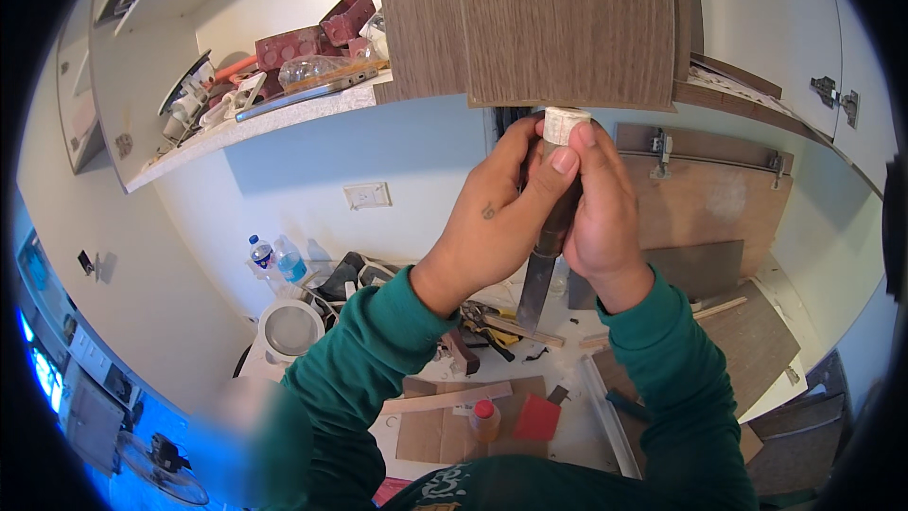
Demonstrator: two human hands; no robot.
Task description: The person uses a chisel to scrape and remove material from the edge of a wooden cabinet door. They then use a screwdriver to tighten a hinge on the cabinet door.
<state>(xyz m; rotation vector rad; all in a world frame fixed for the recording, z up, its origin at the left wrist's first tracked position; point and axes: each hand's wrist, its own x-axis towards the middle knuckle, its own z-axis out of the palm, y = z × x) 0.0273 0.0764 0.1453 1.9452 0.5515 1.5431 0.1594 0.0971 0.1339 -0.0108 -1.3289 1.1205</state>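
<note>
A chisel (536, 291) is held up in front of the cabinets, its flat metal blade pointing down and its dark handle upward. A whitish, tape-like wrap (565, 126) covers the top end of the handle. My left hand (501, 208) closes round the handle from the left, its thumb lying across it just under the wrap. From the right, my right hand (605, 213) grips the same handle, with the thumb pressed on the edge of the wrap. The palms hide much of the handle.
Overhead, a wood-grain cabinet door (567, 24) hangs close to my hands. Maroon electrical boxes (288, 45) crowd the open shelf at left. On the counter below lie pliers (492, 326), a red-capped bottle (485, 421), cardboard (426, 431) and a round light fixture (290, 329).
</note>
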